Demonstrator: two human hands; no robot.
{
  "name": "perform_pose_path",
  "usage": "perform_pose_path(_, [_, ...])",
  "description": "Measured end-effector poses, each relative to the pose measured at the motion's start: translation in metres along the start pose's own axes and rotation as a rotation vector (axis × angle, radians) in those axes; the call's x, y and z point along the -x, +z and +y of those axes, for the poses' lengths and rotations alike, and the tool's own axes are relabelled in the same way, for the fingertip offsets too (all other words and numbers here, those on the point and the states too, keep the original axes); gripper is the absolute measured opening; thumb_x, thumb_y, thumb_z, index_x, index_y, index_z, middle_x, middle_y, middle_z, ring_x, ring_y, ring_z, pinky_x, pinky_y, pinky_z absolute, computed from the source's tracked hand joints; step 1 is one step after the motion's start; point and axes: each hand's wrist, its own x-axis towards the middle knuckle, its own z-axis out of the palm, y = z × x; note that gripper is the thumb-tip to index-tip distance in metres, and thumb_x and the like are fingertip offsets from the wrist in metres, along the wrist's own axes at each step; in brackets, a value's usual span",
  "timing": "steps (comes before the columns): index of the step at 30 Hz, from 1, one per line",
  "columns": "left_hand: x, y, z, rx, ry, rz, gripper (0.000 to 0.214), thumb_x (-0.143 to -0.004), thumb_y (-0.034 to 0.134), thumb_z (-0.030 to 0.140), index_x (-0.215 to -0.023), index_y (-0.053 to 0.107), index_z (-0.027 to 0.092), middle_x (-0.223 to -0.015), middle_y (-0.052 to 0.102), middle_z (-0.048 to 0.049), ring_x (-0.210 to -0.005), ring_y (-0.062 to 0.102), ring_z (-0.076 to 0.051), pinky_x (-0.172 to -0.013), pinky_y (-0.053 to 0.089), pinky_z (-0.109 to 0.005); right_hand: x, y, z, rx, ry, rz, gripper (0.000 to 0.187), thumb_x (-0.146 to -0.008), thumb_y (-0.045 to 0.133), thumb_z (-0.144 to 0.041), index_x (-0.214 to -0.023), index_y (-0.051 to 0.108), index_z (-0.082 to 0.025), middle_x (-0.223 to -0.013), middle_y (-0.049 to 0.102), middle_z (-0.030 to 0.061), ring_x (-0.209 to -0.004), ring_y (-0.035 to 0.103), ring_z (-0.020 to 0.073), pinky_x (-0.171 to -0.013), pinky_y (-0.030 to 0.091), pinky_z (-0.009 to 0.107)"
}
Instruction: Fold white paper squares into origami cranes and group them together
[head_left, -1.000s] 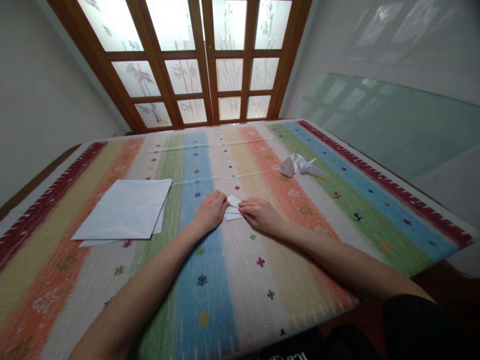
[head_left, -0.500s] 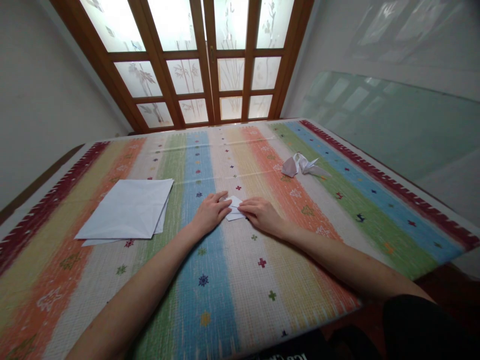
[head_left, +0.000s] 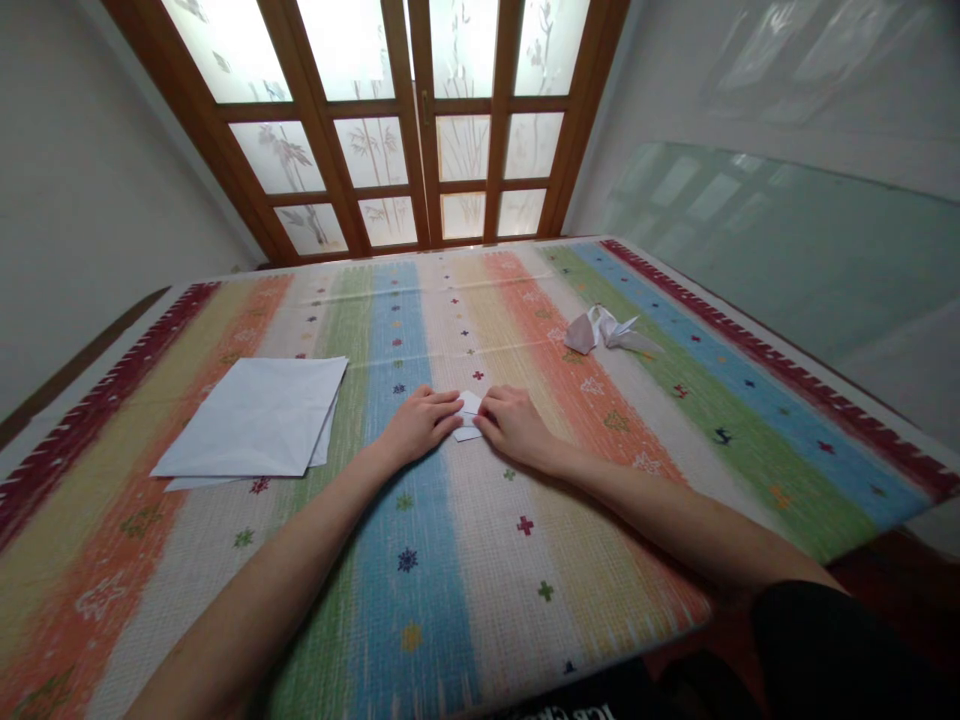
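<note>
A small folded piece of white paper [head_left: 469, 417] lies on the striped tablecloth [head_left: 450, 560] near the table's middle, mostly covered by my hands. My left hand [head_left: 418, 424] rests flat on its left part, fingers stretched out and pressing down. My right hand [head_left: 513, 426] has its fingers curled, with the fingertips pinched on the paper's right edge. The two hands nearly touch over the paper.
A stack of flat white sheets [head_left: 255, 418] lies to the left. A finished folded paper figure [head_left: 606, 332] sits at the back right. Wooden doors with frosted glass [head_left: 420, 110] stand behind the table; a glass pane [head_left: 787, 250] leans on the right wall.
My right hand slid left and closer to my left hand, covering more of the folded paper. My left hand went from curled to flat on the paper.
</note>
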Motion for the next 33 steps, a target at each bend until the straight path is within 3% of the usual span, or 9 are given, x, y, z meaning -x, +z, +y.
perform_pose_path(17, [0.002, 0.01, -0.003, -0.065, -0.048, 0.073, 0.03, -0.097, 0.047, 0.034, -0.113, 0.07, 0.022, -0.12, 0.069, -0.0063, -0.094, 0.064, -0.02, -0.088, 0.048, -0.038, 0.001, 0.005, -0.003, 0.01, 0.085, 0.066, 0.019, -0.089, 0.057, -0.026, -0.073, 0.062, -0.017, -0.086, 0.064, 0.0065, -0.085, 0.054, 0.0207, -0.079, 0.029, 0.035])
perform_pose_path(21, [0.002, 0.01, -0.003, -0.104, -0.015, 0.049, 0.031, -0.098, 0.045, 0.033, -0.113, 0.069, 0.022, -0.123, 0.068, -0.0068, -0.097, 0.065, -0.02, -0.089, 0.047, -0.038, 0.007, 0.002, 0.009, -0.045, 0.113, 0.09, 0.009, -0.088, 0.064, -0.027, -0.089, 0.068, -0.019, -0.086, 0.066, 0.0051, -0.087, 0.056, 0.021, -0.079, 0.029, 0.035])
perform_pose_path(26, [0.002, 0.009, -0.002, -0.125, 0.009, 0.031, 0.033, -0.099, 0.042, 0.032, -0.114, 0.068, 0.019, -0.124, 0.067, -0.0095, -0.1, 0.065, -0.02, -0.089, 0.046, -0.038, 0.017, -0.001, 0.032, -0.079, -0.041, 0.053, 0.015, -0.089, 0.062, -0.022, -0.095, 0.075, -0.026, -0.089, 0.068, 0.0057, -0.089, 0.058, 0.021, -0.079, 0.034, 0.035])
perform_pose_path(33, [0.002, 0.006, 0.003, -0.177, -0.023, 0.015, 0.03, -0.098, 0.045, 0.031, -0.111, 0.07, 0.021, -0.127, 0.065, -0.0084, -0.096, 0.062, -0.022, -0.086, 0.045, -0.039, 0.027, -0.006, 0.048, -0.124, -0.17, 0.036, 0.018, -0.091, 0.059, -0.022, -0.095, 0.076, -0.024, -0.099, 0.069, 0.0081, -0.094, 0.06, 0.0215, -0.083, 0.043, 0.037])
